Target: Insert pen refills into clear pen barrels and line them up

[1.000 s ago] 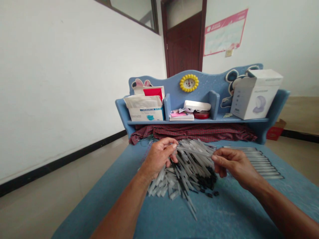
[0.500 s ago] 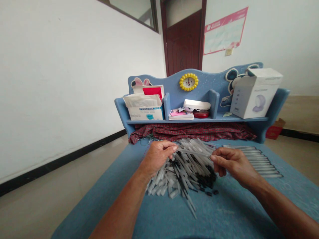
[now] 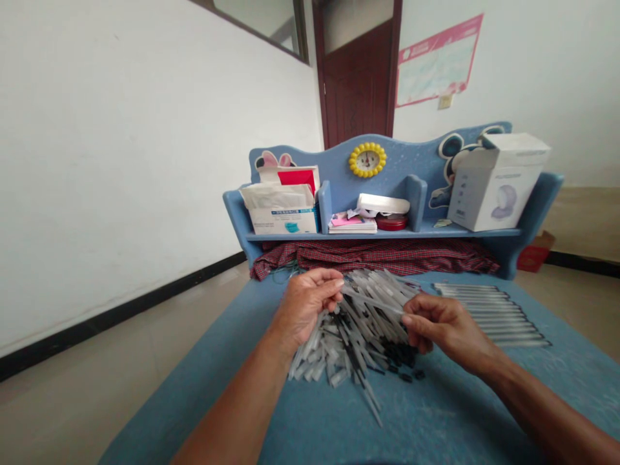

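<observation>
My right hand (image 3: 438, 328) pinches one end of a translucent tube (image 3: 372, 301), and my left hand (image 3: 306, 307) pinches the other, so it slants between them above a pile of similar tubes (image 3: 334, 365) on the blue table (image 3: 310, 433). Small black pieces (image 3: 401, 354) lie just below my right hand; dark-ended tubes (image 3: 501, 314) lie in a row beyond it.

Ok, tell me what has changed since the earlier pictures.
The right hand has moved slightly left and down in the picture, lowering its end of the translucent tube. Both hands keep hold of it. The left hand is about where it was; the heap of tubes and the row of tubes look unchanged.
</observation>
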`<state>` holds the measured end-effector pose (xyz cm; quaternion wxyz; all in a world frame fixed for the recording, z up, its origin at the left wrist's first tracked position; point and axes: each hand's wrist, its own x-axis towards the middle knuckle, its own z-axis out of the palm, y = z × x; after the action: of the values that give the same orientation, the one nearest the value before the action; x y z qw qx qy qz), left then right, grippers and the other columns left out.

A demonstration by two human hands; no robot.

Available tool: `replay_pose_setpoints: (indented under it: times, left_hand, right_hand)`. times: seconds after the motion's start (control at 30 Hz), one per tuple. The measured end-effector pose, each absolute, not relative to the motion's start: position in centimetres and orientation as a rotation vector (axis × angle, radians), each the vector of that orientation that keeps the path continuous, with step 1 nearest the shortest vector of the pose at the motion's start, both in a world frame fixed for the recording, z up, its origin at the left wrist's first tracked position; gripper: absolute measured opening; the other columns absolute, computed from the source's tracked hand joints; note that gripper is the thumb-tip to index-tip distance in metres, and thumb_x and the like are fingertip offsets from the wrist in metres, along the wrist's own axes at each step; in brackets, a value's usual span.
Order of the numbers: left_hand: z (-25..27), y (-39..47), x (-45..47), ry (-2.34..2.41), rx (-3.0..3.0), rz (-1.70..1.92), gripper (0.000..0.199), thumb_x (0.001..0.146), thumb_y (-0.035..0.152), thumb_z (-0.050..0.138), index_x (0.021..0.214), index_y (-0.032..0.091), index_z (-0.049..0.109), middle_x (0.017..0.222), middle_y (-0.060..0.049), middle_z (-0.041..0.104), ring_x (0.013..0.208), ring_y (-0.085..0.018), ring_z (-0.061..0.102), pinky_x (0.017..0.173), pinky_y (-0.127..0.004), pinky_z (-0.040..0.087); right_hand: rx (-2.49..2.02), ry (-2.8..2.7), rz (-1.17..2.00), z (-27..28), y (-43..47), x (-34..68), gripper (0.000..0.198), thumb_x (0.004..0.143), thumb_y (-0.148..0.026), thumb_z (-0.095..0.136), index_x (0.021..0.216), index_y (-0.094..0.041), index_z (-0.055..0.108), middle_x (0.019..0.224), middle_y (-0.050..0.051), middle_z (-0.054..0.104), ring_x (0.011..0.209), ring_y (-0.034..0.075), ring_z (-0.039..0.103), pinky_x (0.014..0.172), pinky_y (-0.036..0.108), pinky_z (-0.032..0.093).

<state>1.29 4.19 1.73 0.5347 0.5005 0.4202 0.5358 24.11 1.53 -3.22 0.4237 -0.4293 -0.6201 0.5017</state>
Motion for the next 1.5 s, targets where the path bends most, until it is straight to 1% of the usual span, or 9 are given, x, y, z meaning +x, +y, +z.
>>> replay_pose_setpoints:
  times: [0.13, 0.3, 0.5, 0.57, 0.7, 0.83, 1.1, 1.3, 1.5]
  left_hand:
    - [1.3, 4.3, 1.8, 0.927, 1.033, 1.336, 0.026, 0.056, 0.022, 0.079, 0.075, 0.012, 0.063, 0.057, 0.003, 0.058, 0.049, -0.006, 0.053, 0.042, -0.015, 0.039]
    - [0.8, 4.3, 2.1, 0.87, 0.932, 1.311, 0.029, 0.057, 0.026, 0.08, 0.072, 0.01, 0.062, 0.059, 0.003, 0.057, 0.048, -0.004, 0.051, 0.038, -0.012, 0.033]
    - [0.7, 4.4, 2.1, 0.846, 0.888, 1.287, 0.032, 0.054, 0.027, 0.082, 0.065, 0.011, 0.057, 0.05, 0.007, 0.048, 0.036, 0.001, 0.034, 0.032, -0.01, 0.02]
    - [0.8, 4.4, 2.1, 0.836, 0.906, 1.283, 0.033, 0.053, 0.027, 0.082, 0.063, 0.012, 0.054, 0.048, 0.008, 0.046, 0.034, 0.001, 0.031, 0.031, -0.011, 0.018]
    - [0.6, 4.2, 2.3, 0.829, 0.952, 1.274, 0.032, 0.056, 0.027, 0.081, 0.063, 0.013, 0.053, 0.048, 0.007, 0.048, 0.032, 0.001, 0.032, 0.031, -0.011, 0.018]
    - [0.2, 4.1, 2.7, 0.823, 0.929, 1.268, 0.031, 0.058, 0.025, 0.079, 0.062, 0.014, 0.05, 0.048, 0.008, 0.047, 0.032, 0.0, 0.032, 0.03, -0.012, 0.019]
    - [-0.2, 4.0, 3.3, 0.816, 0.888, 1.26, 0.034, 0.056, 0.025, 0.079, 0.062, 0.016, 0.047, 0.048, 0.008, 0.048, 0.031, 0.0, 0.033, 0.03, -0.012, 0.021]
    - [-0.4, 3.7, 3.5, 0.862, 0.933, 1.253, 0.031, 0.06, 0.026, 0.075, 0.062, 0.016, 0.046, 0.047, 0.008, 0.048, 0.031, -0.001, 0.033, 0.031, -0.013, 0.021]
    - [-0.6, 3.7, 3.9, 0.921, 0.944, 1.27, 0.03, 0.06, 0.028, 0.074, 0.062, 0.017, 0.047, 0.046, 0.008, 0.046, 0.031, -0.001, 0.032, 0.031, -0.013, 0.02]
  right_hand:
    - [-1.045, -1.564, 1.331, -3.9, 0.9, 22.9, 0.032, 0.073, -0.047, 0.066, 0.074, -0.019, 0.052, 0.048, -0.004, 0.059, 0.037, 0.008, 0.048, 0.038, 0.019, 0.037]
    - [-1.044, -1.637, 1.275, -4.3, -0.1, 21.8, 0.028, 0.084, -0.046, 0.054, 0.077, -0.02, 0.048, 0.051, -0.004, 0.056, 0.042, 0.009, 0.048, 0.042, 0.02, 0.039]
    - [-1.066, -1.737, 1.123, -4.7, -0.5, 21.6, 0.025, 0.088, -0.042, 0.048, 0.077, -0.019, 0.047, 0.054, -0.004, 0.053, 0.047, 0.01, 0.047, 0.045, 0.021, 0.036]
    - [-1.066, -1.73, 1.109, -4.7, -0.6, 21.5, 0.026, 0.088, -0.043, 0.048, 0.076, -0.02, 0.047, 0.053, -0.004, 0.051, 0.047, 0.01, 0.047, 0.045, 0.022, 0.036]
    - [-1.097, -1.753, 0.999, -4.8, -0.7, 21.4, 0.031, 0.089, -0.044, 0.045, 0.071, -0.019, 0.049, 0.05, -0.004, 0.048, 0.046, 0.01, 0.044, 0.046, 0.023, 0.035]
    - [-1.085, -1.858, 0.833, -4.7, -0.9, 21.3, 0.03, 0.091, -0.042, 0.041, 0.074, -0.019, 0.052, 0.051, -0.004, 0.043, 0.047, 0.011, 0.043, 0.046, 0.024, 0.032]
    - [-1.081, -1.977, 0.477, -5.1, -1.3, 21.2, 0.025, 0.092, -0.033, 0.039, 0.072, -0.021, 0.047, 0.052, -0.004, 0.039, 0.046, 0.011, 0.041, 0.048, 0.025, 0.029]
    - [-1.06, -1.984, 0.391, -5.4, -1.2, 21.3, 0.023, 0.092, -0.031, 0.039, 0.074, -0.02, 0.049, 0.052, -0.005, 0.04, 0.044, 0.011, 0.04, 0.048, 0.026, 0.028]
    - [-1.083, -2.003, 0.416, -4.9, -0.9, 21.7, 0.023, 0.091, -0.031, 0.042, 0.073, -0.019, 0.052, 0.053, -0.004, 0.043, 0.046, 0.01, 0.041, 0.049, 0.025, 0.028]
